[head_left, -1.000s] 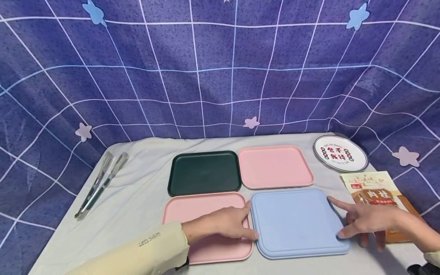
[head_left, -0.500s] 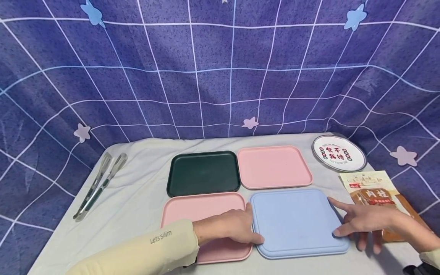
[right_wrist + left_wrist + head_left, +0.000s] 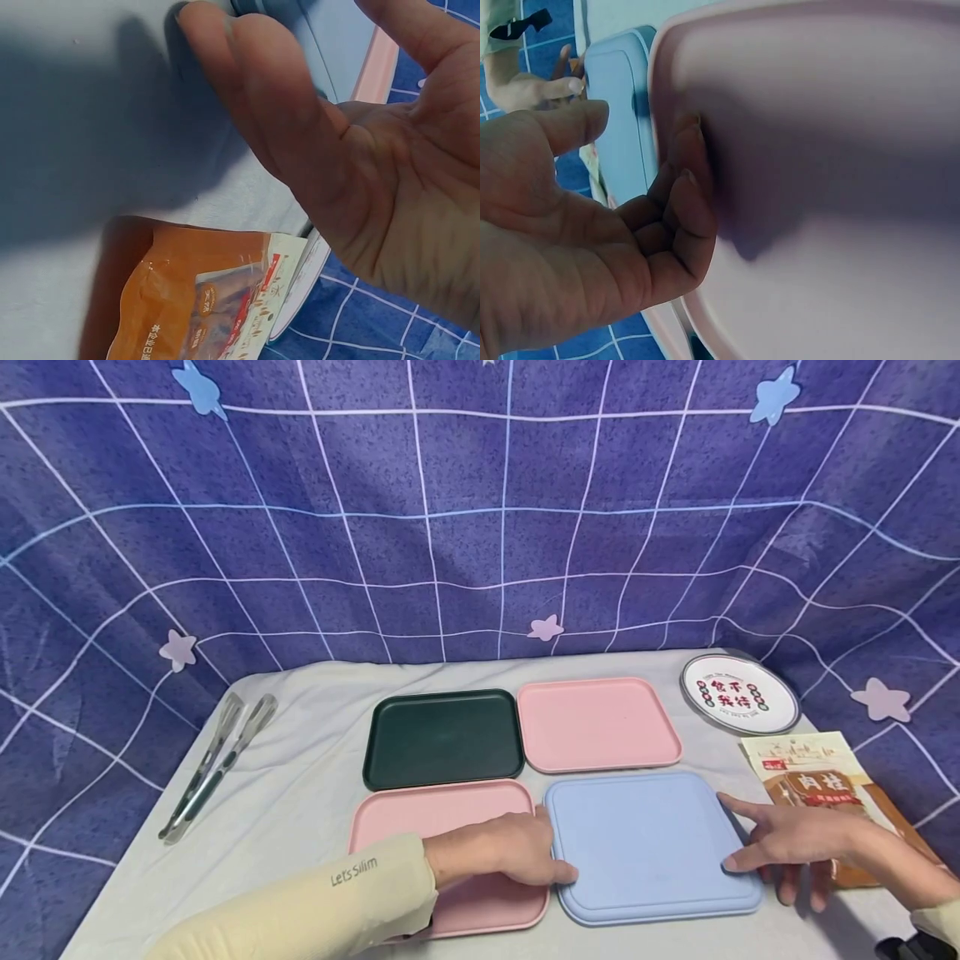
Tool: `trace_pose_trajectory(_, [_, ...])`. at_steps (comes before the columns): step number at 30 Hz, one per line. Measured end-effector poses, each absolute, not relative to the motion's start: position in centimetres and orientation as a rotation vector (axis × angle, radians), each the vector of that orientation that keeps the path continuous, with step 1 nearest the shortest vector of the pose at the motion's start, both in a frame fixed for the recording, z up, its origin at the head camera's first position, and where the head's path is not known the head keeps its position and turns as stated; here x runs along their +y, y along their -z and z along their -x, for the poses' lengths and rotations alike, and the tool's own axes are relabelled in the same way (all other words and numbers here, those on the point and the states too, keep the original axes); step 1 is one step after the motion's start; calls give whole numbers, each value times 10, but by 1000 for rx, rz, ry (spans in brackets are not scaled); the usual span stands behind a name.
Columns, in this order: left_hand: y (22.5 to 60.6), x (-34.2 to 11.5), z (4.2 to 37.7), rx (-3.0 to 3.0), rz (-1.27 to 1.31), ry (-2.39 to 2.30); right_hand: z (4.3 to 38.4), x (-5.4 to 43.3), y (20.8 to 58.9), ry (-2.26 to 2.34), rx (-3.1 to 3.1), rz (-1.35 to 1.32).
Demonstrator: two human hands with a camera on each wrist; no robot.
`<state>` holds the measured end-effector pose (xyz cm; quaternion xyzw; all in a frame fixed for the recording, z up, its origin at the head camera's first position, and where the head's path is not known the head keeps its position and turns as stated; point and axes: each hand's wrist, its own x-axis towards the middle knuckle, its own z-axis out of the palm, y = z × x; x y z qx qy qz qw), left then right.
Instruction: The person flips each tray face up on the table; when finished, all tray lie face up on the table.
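Note:
A light blue rectangular tray (image 3: 637, 843) lies at the front right of the white-clothed table, one hand at each side. My left hand (image 3: 517, 850) has its thumb over the tray's left edge; the other fingers curl down beside that edge, over the near pink tray (image 3: 427, 810). At the opposite edge, my right hand (image 3: 798, 839) lays its thumb on the tray's surface, index finger by the upper corner. In the right wrist view, its other fingers (image 3: 277, 82) reach down beside the blue side wall. Both hands grip the tray from the sides; the left fingertips are hidden in the head view.
A dark green tray (image 3: 446, 739) and another pink tray (image 3: 600, 725) stand behind. A white plate with red lettering (image 3: 741, 693) is at the back right, above a brown-and-cream food packet (image 3: 817, 777). Metal tongs (image 3: 217, 768) lie far left; a blue gridded curtain (image 3: 465, 560) hangs behind.
My left hand has moved slightly to the right, its thumb coming further over the blue tray's edge. My right thumb has slid a little inward. The trays look nearly unmoved.

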<state>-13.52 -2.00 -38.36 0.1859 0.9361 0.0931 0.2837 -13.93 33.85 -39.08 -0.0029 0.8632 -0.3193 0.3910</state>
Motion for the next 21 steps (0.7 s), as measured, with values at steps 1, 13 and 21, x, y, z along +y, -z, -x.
trace_pose_trajectory(1, [384,-20,136,2502,-507,-237,139,338,391,810,2194,6])
trace_pose_trajectory(13, [391,-36,144,2289,-625,-437,143,342,392,895,2118,37])
trace_pose_trajectory(21, [398,-50,148,1969,-483,-918,147,347,392,944,2067,39])
